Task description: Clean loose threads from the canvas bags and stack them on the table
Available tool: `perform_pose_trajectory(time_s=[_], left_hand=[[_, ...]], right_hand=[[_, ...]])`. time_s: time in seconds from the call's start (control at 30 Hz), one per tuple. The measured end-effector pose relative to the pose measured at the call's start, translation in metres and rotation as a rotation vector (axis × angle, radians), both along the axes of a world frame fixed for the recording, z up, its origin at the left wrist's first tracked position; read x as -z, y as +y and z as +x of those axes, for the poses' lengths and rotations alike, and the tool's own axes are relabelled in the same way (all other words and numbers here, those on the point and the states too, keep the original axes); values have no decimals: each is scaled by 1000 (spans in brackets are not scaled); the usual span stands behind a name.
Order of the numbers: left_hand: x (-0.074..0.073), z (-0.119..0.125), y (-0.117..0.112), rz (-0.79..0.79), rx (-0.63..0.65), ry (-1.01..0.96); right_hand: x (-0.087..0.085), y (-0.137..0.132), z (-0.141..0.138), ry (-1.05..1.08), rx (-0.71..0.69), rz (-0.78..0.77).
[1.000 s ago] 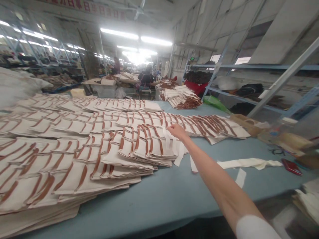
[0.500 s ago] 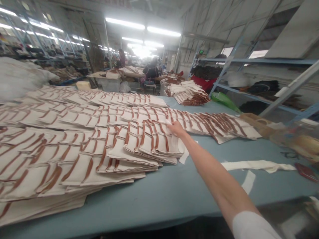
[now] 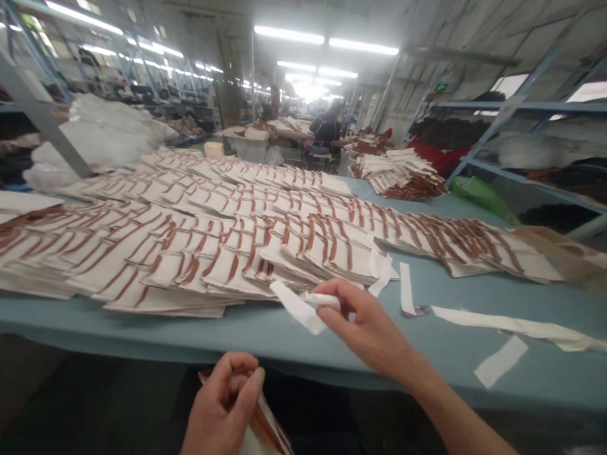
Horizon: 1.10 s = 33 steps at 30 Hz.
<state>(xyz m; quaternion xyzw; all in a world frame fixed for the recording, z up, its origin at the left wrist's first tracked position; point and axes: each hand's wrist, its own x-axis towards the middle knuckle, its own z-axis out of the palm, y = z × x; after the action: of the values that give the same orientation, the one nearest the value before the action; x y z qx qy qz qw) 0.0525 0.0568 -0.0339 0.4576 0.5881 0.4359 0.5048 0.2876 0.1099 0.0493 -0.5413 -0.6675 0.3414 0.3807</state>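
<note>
Blue tabletop (image 3: 450, 354) bears white strips (image 3: 500, 361); shelves (image 3: 540, 107) stand beyond.

Left hand (image 3: 218, 401): bare; rounded knuckles, thick thumb with the nail in view. Right hand (image 3: 367, 323): bare; rounded knuckles, fingers narrowing toward the tips. Right forearm (image 3: 443, 395): bare from the wrist to the lower edge of view, smooth in outline, slimmest at the wrist and widening evenly from it. Finer surface marks too blurred to read.
</note>
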Motion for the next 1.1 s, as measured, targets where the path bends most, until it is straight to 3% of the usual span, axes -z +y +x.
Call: perform_pose_trajectory(time_s=[0.13, 0.3, 0.4, 0.6, 0.7, 0.83, 1.1], left_hand=[[-19, -5, -7, -12, 178, -89], [-26, -13, -21, -61, 357, -234], [-25, -14, -28, -72, 355, -311], [-28, -18, -42, -66, 354, -243], [-31, -17, -46, -41, 340, -224], [-30, -14, -48, -27, 287, -263], [-19, -27, -49, -224, 300, -482]], right_hand=[[13, -48, -35, 125, -83, -141], [29, -80, -57, 146, -152, -177], [30, -88, -62, 40, -154, -26], [21, -90, -64, -333, -192, 410], [18, -91, -66, -492, -208, 526], [17, -94, -69, -567, -247, 554], [14, -97, -69, -553, -329, 457]])
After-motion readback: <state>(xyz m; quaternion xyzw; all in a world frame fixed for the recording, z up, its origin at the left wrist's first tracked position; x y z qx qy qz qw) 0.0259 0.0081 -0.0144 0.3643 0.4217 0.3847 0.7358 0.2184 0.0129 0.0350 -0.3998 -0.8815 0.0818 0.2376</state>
